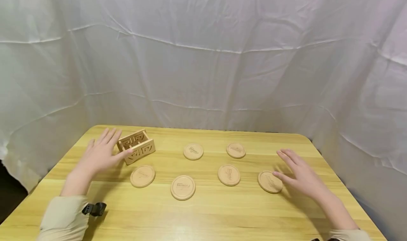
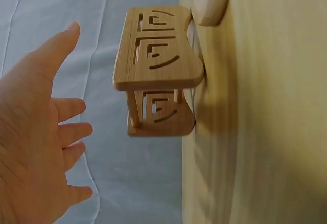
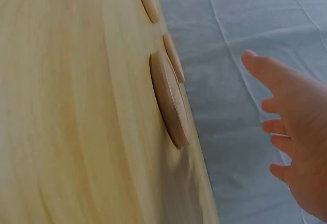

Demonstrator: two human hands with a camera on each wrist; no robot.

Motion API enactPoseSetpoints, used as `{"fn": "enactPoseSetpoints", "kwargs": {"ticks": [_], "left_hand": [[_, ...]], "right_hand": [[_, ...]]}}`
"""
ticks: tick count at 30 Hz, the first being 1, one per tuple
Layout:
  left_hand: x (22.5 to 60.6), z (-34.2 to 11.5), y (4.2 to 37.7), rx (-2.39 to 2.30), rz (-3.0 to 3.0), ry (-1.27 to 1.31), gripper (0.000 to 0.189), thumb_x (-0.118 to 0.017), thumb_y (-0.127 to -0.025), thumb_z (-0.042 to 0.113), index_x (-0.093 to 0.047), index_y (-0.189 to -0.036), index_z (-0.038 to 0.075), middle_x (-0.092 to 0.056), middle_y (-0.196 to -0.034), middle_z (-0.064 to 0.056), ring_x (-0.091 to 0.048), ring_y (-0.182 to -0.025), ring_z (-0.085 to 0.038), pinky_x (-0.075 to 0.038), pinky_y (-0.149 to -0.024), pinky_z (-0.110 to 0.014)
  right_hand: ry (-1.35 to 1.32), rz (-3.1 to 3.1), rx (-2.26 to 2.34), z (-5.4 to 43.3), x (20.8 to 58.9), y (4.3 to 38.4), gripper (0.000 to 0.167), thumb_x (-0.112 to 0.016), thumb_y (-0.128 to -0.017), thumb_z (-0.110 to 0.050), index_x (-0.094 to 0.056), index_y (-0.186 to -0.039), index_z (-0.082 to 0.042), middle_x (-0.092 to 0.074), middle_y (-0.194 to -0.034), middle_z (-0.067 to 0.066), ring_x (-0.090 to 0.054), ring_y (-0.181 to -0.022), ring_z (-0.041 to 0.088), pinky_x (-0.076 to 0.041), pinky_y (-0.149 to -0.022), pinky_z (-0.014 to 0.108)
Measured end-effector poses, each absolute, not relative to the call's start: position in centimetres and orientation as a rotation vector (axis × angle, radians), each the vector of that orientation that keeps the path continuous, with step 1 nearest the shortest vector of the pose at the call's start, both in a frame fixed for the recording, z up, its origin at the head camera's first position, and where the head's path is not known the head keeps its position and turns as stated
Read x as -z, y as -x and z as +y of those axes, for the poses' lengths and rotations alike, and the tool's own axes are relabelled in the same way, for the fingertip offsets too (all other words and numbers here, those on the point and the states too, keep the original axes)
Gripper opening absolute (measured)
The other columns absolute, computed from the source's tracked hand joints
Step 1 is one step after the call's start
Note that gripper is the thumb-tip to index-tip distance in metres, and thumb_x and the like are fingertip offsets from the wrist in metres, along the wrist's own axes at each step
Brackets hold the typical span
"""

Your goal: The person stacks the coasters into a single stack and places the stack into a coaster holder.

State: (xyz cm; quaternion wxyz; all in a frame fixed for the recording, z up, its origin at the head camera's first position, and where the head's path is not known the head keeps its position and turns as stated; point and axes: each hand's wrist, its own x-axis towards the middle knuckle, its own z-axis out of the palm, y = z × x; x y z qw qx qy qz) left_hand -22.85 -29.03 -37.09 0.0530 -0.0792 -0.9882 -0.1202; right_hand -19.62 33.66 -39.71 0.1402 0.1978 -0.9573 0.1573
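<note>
My left hand (image 1: 101,152) hovers beside the wooden coaster holder (image 1: 136,147), fingers spread and nothing held. In the head view the thumb overlaps the holder's near side; in the left wrist view a gap shows between hand and holder (image 2: 156,55). Carved cut-outs mark the holder's two side panels, joined by thin rods. Over on the right, my right hand (image 1: 300,174) is held above the table with fingers extended. Its thumb overlaps the edge of the rightmost round wooden coaster (image 1: 269,182) in the head view, while the right wrist view shows it apart from that coaster (image 3: 168,101).
Several more coasters lie flat and spread out: one below the holder (image 1: 142,176), others in front (image 1: 183,187), in the middle (image 1: 229,175) and towards the back (image 1: 193,151). A white curtain (image 1: 203,75) hangs behind the wooden table (image 1: 203,219).
</note>
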Motion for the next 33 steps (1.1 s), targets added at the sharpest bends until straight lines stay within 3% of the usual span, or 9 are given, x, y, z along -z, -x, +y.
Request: {"fn": "enactPoseSetpoints", "kwargs": {"ticks": [17, 33], "left_hand": [[37.7, -27.3, 26.6, 0.46, -3.055, 0.227, 0.099, -0.039, -0.09, 0.074, -0.012, -0.156, 0.005, -0.01, -0.161, -0.027, -0.005, -0.15, -0.046, 0.002, -0.113, -0.073], [39.0, -27.4, 27.5, 0.487, -3.089, 0.203, 0.094, -0.035, -0.094, 0.069, -0.018, -0.154, -0.002, -0.02, -0.157, -0.03, -0.017, -0.146, -0.049, -0.011, -0.111, -0.074]], "right_hand": [[-0.714, -2.815, -0.391, 31.9, 40.7, 20.1, 0.077, -0.076, -0.08, -0.048, -0.052, -0.139, -0.005, -0.055, -0.134, 0.022, -0.051, -0.123, 0.042, -0.044, -0.098, 0.062], [-0.697, -2.989, -0.407, 32.4, 41.4, 20.2, 0.09, -0.074, -0.073, -0.063, -0.053, -0.138, -0.006, -0.054, -0.136, 0.02, -0.05, -0.126, 0.043, -0.044, -0.098, 0.064]]}}
